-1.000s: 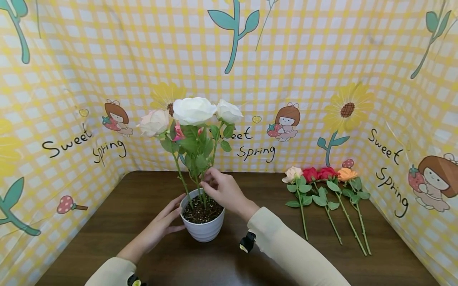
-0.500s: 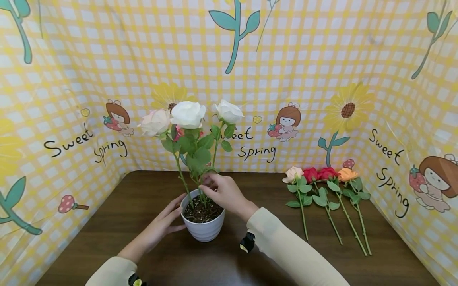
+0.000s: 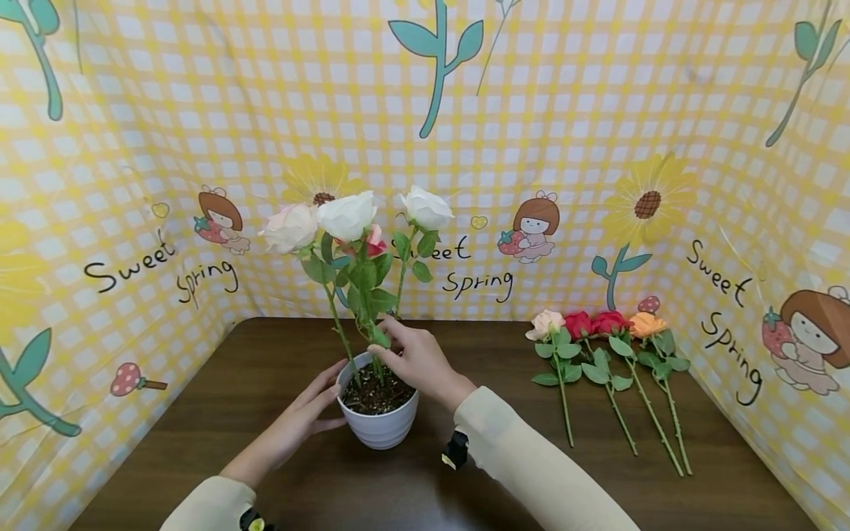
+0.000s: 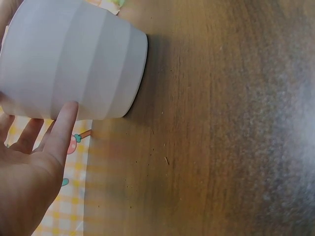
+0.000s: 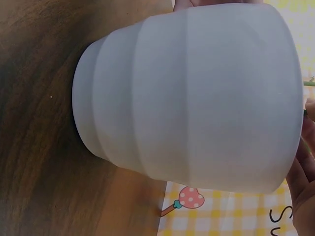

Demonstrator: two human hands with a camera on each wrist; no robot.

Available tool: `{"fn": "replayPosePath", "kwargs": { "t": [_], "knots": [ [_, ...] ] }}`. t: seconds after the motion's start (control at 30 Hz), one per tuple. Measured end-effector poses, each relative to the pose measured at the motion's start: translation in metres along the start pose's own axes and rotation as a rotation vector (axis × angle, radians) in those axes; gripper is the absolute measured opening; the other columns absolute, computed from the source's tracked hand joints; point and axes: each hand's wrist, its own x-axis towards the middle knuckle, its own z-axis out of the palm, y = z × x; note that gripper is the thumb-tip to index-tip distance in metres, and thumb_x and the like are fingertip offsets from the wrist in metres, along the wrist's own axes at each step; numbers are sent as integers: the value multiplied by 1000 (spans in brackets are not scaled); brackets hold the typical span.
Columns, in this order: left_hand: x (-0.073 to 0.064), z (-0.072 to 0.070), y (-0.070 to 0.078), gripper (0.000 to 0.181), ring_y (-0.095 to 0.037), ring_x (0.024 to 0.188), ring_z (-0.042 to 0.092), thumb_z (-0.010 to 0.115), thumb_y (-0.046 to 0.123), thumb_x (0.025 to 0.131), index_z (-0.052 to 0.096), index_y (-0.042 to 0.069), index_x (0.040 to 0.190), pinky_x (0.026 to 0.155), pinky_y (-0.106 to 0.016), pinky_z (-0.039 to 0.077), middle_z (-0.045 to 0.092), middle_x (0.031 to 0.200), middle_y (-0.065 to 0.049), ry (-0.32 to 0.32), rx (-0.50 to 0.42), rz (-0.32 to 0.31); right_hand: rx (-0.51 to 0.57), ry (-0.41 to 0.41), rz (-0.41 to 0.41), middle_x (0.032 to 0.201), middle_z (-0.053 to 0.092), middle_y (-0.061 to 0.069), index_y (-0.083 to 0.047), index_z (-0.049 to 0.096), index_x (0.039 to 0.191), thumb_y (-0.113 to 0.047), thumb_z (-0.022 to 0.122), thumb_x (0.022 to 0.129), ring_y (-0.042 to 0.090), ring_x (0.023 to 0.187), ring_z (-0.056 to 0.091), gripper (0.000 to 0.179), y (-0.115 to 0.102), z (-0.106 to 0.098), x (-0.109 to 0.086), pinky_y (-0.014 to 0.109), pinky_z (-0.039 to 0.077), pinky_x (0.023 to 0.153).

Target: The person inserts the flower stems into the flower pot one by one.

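Note:
A white ribbed flowerpot (image 3: pixel 380 429) filled with dark soil (image 3: pixel 372 398) stands on the table. Several roses rise from it: a pale pink rose (image 3: pixel 291 228), a white rose (image 3: pixel 347 215) in the middle, a white rose (image 3: pixel 427 207) at the right, and a pink-red bloom (image 3: pixel 375 240) partly hidden behind. With its fingers fairly straight, my left hand (image 3: pixel 302 417) rests against the pot's left side; the left wrist view shows its fingertips on the wall. Just above the soil, my right hand (image 3: pixel 421 358) pinches the middle white rose's stem, its fingertips partly covered by leaves.
To the right lie a peach rose (image 3: pixel 548 325), two red roses (image 3: pixel 609 322) and an orange rose (image 3: pixel 646 324), stems toward me. A yellow checked cloth (image 3: pixel 451 162) encloses the brown table (image 3: pixel 265 354) at the back and sides.
The middle white rose has turned and shifted left, its leaves swinging round and showing more of the pink-red bloom. My right hand stays at the stem; my left hand stays on the pot.

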Motion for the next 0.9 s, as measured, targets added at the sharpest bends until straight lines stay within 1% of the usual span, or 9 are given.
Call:
{"fn": "replayPosePath", "kwargs": {
  "t": [0.03, 0.1, 0.17, 0.2, 0.27, 0.3, 0.47, 0.7, 0.9],
  "knots": [
    [0, 0, 0, 57, -45, 145, 15, 35, 29, 111, 14, 13, 162, 101, -51, 49, 9, 161, -25, 0, 0, 2, -3, -2, -3, 87, 69, -3, -12, 59, 132, -28, 65, 100, 2, 73, 65, 37, 0, 0, 0, 19, 53, 63],
    [-1, 1, 0, 57, -45, 145, 15, 35, 28, 111, 14, 12, 161, 101, -51, 49, 9, 160, -25, -2, -2, 4, 7, -9, -6, 92, 72, 0, -9, 59, 133, -28, 64, 100, 4, 77, 67, 38, 0, -1, -1, 19, 55, 67],
    [-1, 0, 0, 57, -44, 145, 16, 34, 29, 111, 14, 13, 162, 101, -51, 49, 10, 160, -25, -2, 0, 1, 18, -19, -7, 97, 73, 0, -8, 61, 129, -25, 64, 101, 5, 82, 67, 33, -1, -2, -2, 18, 55, 72],
    [-1, 0, 1, 56, -44, 145, 16, 34, 29, 111, 14, 13, 162, 101, -51, 49, 10, 160, -24, -2, 0, 1, 19, -24, -12, 97, 73, 0, -8, 63, 124, -24, 64, 101, 5, 83, 67, 28, -1, -2, -2, 18, 55, 73],
    [0, 0, 1, 56, -43, 145, 17, 34, 29, 111, 14, 14, 162, 102, -51, 49, 11, 161, -23, -1, 0, -1, 25, -37, -10, 95, 73, 0, -9, 64, 114, -21, 63, 101, 3, 81, 66, 18, -2, -2, -2, 17, 54, 71],
    [0, 0, 0, 56, -43, 145, 17, 34, 29, 111, 13, 14, 162, 102, -51, 49, 11, 161, -23, -2, 0, 0, 25, -45, -10, 94, 73, -1, -10, 64, 112, -20, 63, 101, 2, 79, 65, 15, -3, -2, -3, 17, 53, 69],
    [0, 0, 0, 56, -43, 145, 16, 33, 29, 111, 12, 13, 162, 102, -51, 49, 9, 161, -23, -6, 2, 5, 32, -65, -3, 93, 72, -2, -12, 63, 111, -16, 64, 100, 1, 73, 61, 11, -5, -2, -4, 17, 51, 62],
    [0, 0, 0, 56, -42, 144, 16, 33, 28, 111, 14, 14, 162, 101, -51, 49, 10, 161, -23, -1, 2, 8, 49, -54, 20, 93, 72, -3, -13, 63, 109, -18, 65, 100, 0, 76, 63, 10, -6, -2, -5, 18, 53, 65],
    [-1, 0, 0, 56, -42, 144, 17, 34, 28, 111, 14, 14, 162, 101, -51, 49, 10, 161, -23, 2, -4, 9, 28, -69, 25, 92, 71, -4, -14, 65, 108, -19, 65, 100, 0, 74, 62, 10, -6, -1, -4, 17, 52, 63]
  ]
}}
